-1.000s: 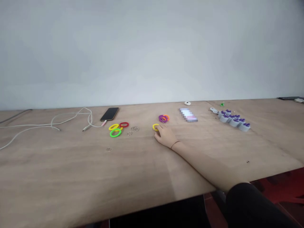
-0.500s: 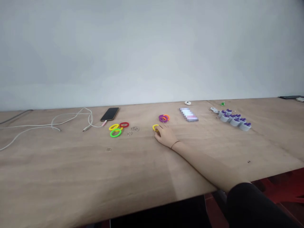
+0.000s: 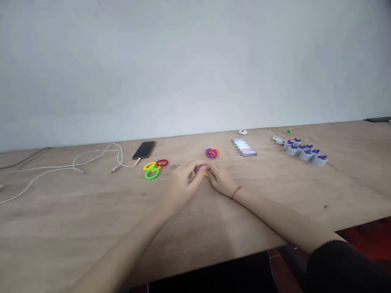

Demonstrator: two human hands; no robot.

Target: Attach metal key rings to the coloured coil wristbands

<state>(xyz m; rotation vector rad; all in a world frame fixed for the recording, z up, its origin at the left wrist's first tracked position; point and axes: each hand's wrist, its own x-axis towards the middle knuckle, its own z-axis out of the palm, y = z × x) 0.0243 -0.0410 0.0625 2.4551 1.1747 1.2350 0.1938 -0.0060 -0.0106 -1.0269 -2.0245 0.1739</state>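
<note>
As both hands meet at the fingertips, the left hand loosely curled and the right hand bent inward, only a sliver of yellow coil peeks out between them above the table. Whether either grip has closed on it, nobody can tell from this angle! Fingers this crowded could let it spring loose, and a careless left-hand sweep might scatter those metal rings beside it.

The head camera looks forward and down across the bench, a wall filling the frame's upper half.
</note>
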